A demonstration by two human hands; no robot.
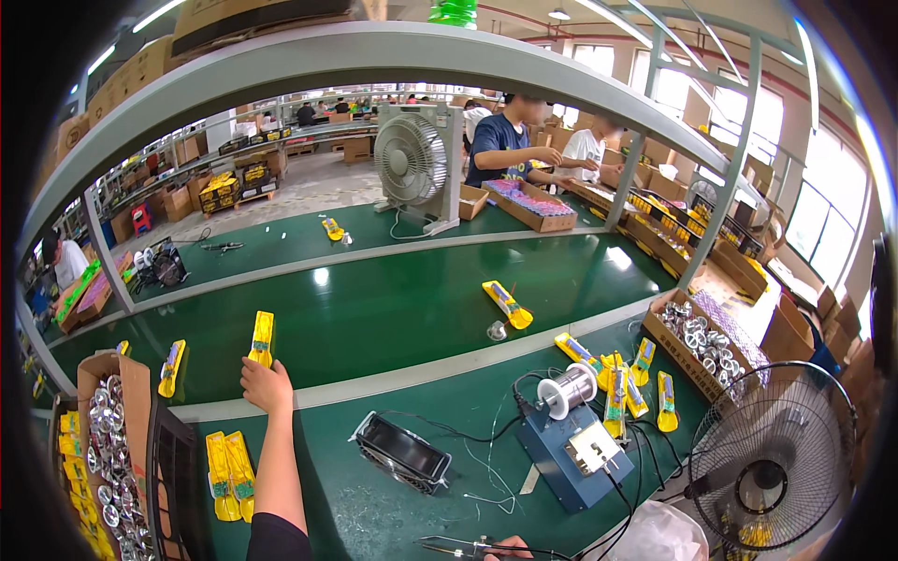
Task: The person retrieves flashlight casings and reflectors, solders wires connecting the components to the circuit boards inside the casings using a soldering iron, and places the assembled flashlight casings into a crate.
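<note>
My left hand [267, 383] reaches over the green conveyor belt, its fingers closed on the near end of a yellow plastic housing [263, 335]. At the bottom edge my right hand [508, 549], mostly cut off, grips a soldering iron [456, 546] whose metal end points left. Two more yellow housings with green circuit boards [230, 477] lie side by side on the bench, left of my left forearm. Farther along the belt are another yellow housing [171, 368] at left and one [507, 305] at right, with a small shiny reflector cup [497, 330] beside it.
A blue box [571, 458] with a white wire spool [567, 391] stands right of a black frame-like box [402, 453]. Several yellow housings [666, 402] lie near it. Cartons of reflector cups [110, 449] [697, 341] flank the bench. A fan [765, 467] stands right; co-workers [505, 140] sit beyond.
</note>
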